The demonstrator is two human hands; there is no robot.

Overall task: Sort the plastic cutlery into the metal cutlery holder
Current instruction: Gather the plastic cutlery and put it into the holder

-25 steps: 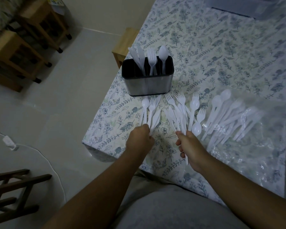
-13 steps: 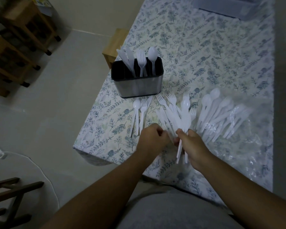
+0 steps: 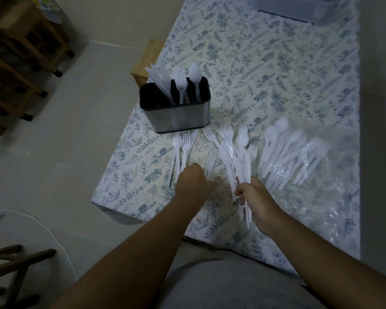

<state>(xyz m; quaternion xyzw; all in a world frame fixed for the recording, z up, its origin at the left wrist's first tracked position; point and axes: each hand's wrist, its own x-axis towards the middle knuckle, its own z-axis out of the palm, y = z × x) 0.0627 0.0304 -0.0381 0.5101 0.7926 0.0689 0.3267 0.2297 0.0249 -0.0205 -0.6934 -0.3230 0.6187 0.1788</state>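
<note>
The right hand [image 3: 257,198] is gripping a fanned bundle of white forks and spoons [image 3: 236,152] by the handles, its fingers curled round them. The left hand [image 3: 194,185] is curling over a knife [image 3: 210,162] on the table [image 3: 276,74]; whether it is actually pinching it, I cannot tell. The metal holder [image 3: 175,114] is standing at twelve o'clock from the hands, already carrying a few pieces. More cutlery on clear plastic [image 3: 299,152] is lying at two o'clock. These pieces look light, slick and bendy, so taking them mid-handle seems safest.
</note>
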